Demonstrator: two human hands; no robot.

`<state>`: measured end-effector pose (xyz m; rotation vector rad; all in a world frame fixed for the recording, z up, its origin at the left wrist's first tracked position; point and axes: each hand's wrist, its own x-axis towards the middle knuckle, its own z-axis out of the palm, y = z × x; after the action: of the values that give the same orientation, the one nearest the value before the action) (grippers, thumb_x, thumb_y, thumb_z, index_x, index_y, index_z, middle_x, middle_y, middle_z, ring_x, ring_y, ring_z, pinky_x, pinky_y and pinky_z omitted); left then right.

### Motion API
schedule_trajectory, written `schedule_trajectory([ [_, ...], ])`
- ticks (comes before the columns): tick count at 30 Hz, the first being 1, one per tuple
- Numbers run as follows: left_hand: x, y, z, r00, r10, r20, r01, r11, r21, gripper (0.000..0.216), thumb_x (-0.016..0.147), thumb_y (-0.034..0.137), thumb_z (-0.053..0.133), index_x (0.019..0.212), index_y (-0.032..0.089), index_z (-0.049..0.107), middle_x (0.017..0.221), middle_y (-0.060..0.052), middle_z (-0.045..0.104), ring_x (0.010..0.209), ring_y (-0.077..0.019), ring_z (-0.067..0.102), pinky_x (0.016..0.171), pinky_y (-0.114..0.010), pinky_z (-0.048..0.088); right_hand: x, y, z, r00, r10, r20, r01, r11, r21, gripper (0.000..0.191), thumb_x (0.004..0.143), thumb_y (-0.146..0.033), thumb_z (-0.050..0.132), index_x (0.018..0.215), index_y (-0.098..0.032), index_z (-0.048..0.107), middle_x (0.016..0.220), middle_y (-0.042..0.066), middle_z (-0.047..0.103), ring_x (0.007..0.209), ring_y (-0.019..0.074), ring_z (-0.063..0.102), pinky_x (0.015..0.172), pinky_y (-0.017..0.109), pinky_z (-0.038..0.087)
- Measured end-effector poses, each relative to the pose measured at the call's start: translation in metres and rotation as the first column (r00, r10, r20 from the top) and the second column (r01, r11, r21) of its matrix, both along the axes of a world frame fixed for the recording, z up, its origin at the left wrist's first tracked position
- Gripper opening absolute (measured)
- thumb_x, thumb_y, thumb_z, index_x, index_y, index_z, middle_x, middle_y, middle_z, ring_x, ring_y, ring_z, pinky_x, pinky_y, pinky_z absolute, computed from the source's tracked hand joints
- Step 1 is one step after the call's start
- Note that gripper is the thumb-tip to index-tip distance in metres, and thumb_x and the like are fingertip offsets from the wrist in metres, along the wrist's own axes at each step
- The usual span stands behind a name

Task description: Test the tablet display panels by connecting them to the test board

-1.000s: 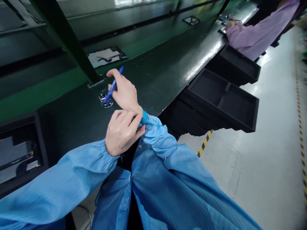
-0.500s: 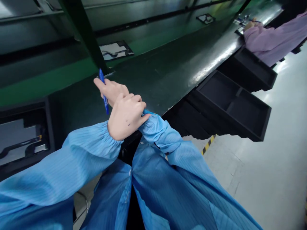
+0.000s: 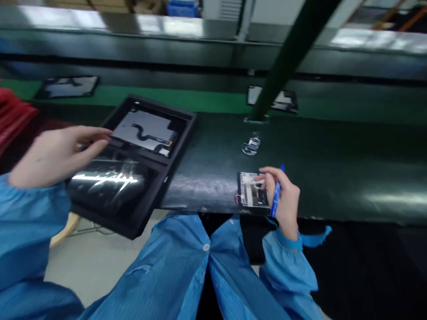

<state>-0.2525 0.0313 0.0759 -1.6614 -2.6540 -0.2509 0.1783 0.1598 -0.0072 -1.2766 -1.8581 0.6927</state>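
Observation:
My left hand (image 3: 62, 153), slightly blurred, reaches over the left side of a black two-compartment tray (image 3: 167, 186). Its thumb and forefinger tips, a little apart, are beside a grey flat panel (image 3: 147, 129) with a black ribbon cable; whether they touch it I cannot tell. A glossy dark sheet (image 3: 110, 182) lies in the nearer compartment. My right hand (image 3: 285, 195) has a blue pen (image 3: 276, 195) tucked in it, its fingertips at the edge of a small black-and-silver electronic part (image 3: 251, 190) on the dark green bench.
A shiny small object (image 3: 251, 144) lies by the foot of a green post (image 3: 287, 58). Similar flat panels rest behind, one at the left (image 3: 68, 86) and one by the post (image 3: 285, 101). Red stacked items (image 3: 13, 118) stand at far left. A blue strap (image 3: 316, 239) trails from my right wrist.
My view has turned left. My hands, previously together with the left at my right sleeve cuff, are now wide apart, one at the tray and one at the small part. The pen stays in my right hand.

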Motion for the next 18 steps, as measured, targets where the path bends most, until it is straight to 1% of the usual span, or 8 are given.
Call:
schedule_trajectory([
  [3, -0.045, -0.034, -0.042, 0.993, 0.109, -0.045, -0.116, 0.965, -0.236, 0.069, 0.080, 0.053, 0.038, 0.125, 0.008, 0.063, 0.110, -0.013, 0.069, 0.097, -0.0295, 0.063, 0.090, -0.040, 0.048, 0.001, -0.004, -0.019, 0.990, 0.084, 0.109, -0.087, 0.996, 0.019, 0.024, 0.098, -0.041, 0.052, 0.104, -0.024, 0.067, 0.090, 0.004, 0.076, 0.073, 0.0186, 0.071, 0.072, 0.031, 0.055],
  [4, -0.054, -0.045, -0.055, 0.989, 0.138, -0.053, -0.147, 0.951, -0.272, 0.069, 0.081, 0.052, 0.038, 0.125, 0.004, 0.062, 0.111, -0.017, 0.068, 0.100, -0.0320, 0.063, 0.091, -0.042, 0.048, -0.002, -0.006, -0.024, 0.987, 0.100, 0.127, -0.104, 0.994, 0.026, 0.023, 0.098, -0.040, 0.052, 0.104, -0.024, 0.068, 0.094, 0.004, 0.076, 0.078, 0.0200, 0.072, 0.075, 0.033, 0.056],
  [8, -0.056, -0.072, -0.094, 0.978, 0.203, -0.052, -0.209, 0.930, -0.302, 0.065, 0.089, 0.050, 0.039, 0.119, -0.004, 0.059, 0.107, -0.026, 0.062, 0.107, -0.0401, 0.059, 0.096, -0.048, 0.044, -0.030, -0.016, -0.026, 0.969, 0.193, 0.153, -0.203, 0.978, 0.048, 0.021, 0.098, -0.036, 0.052, 0.104, -0.024, 0.068, 0.099, 0.005, 0.076, 0.086, 0.0217, 0.073, 0.080, 0.035, 0.057],
  [10, -0.047, -0.077, -0.106, 0.968, 0.244, -0.060, -0.251, 0.931, -0.264, 0.070, 0.091, 0.050, 0.039, 0.127, -0.009, 0.053, 0.115, -0.031, 0.056, 0.117, -0.0462, 0.052, 0.100, -0.052, 0.041, -0.057, -0.023, -0.021, 0.943, 0.302, 0.142, -0.311, 0.949, 0.047, 0.020, 0.098, -0.034, 0.052, 0.107, -0.025, 0.068, 0.102, 0.005, 0.076, 0.088, 0.0213, 0.073, 0.083, 0.036, 0.058],
  [13, -0.032, -0.075, -0.120, 0.947, 0.316, -0.048, -0.320, 0.935, -0.153, 0.075, 0.095, 0.051, 0.035, 0.143, -0.007, 0.040, 0.131, -0.034, 0.044, 0.127, -0.0480, 0.043, 0.104, -0.054, 0.036, -0.116, -0.034, -0.010, 0.819, 0.540, 0.194, -0.554, 0.832, 0.023, 0.028, 0.100, -0.029, 0.048, 0.123, -0.024, 0.063, 0.111, 0.007, 0.074, 0.101, 0.0222, 0.071, 0.091, 0.037, 0.058],
  [16, -0.027, -0.070, -0.129, 0.926, 0.378, 0.016, -0.378, 0.925, -0.031, 0.071, 0.097, 0.053, 0.030, 0.145, 0.002, 0.043, 0.134, -0.030, 0.044, 0.127, -0.0434, 0.044, 0.104, -0.052, 0.037, -0.183, -0.047, -0.007, 0.602, 0.704, 0.378, -0.748, 0.662, -0.041, 0.047, 0.100, -0.024, 0.047, 0.146, -0.015, 0.046, 0.120, 0.013, 0.071, 0.117, 0.0257, 0.062, 0.099, 0.041, 0.054],
  [17, -0.027, -0.068, -0.130, 0.918, 0.395, 0.041, -0.395, 0.918, 0.005, 0.070, 0.097, 0.054, 0.029, 0.143, 0.004, 0.047, 0.131, -0.028, 0.047, 0.126, -0.0422, 0.045, 0.104, -0.051, 0.038, -0.202, -0.052, -0.008, 0.558, 0.703, 0.441, -0.765, 0.642, -0.056, 0.052, 0.099, -0.022, 0.048, 0.149, -0.010, 0.041, 0.124, 0.017, 0.068, 0.122, 0.0276, 0.059, 0.102, 0.043, 0.051],
  [18, -0.028, -0.067, -0.131, 0.910, 0.410, 0.065, -0.413, 0.910, 0.039, 0.068, 0.097, 0.054, 0.029, 0.140, 0.005, 0.050, 0.129, -0.028, 0.049, 0.125, -0.0410, 0.046, 0.105, -0.050, 0.038, -0.220, -0.056, -0.010, 0.538, 0.680, 0.498, -0.758, 0.649, -0.067, 0.056, 0.098, -0.020, 0.049, 0.151, -0.005, 0.037, 0.126, 0.021, 0.066, 0.127, 0.0299, 0.055, 0.105, 0.047, 0.048],
])
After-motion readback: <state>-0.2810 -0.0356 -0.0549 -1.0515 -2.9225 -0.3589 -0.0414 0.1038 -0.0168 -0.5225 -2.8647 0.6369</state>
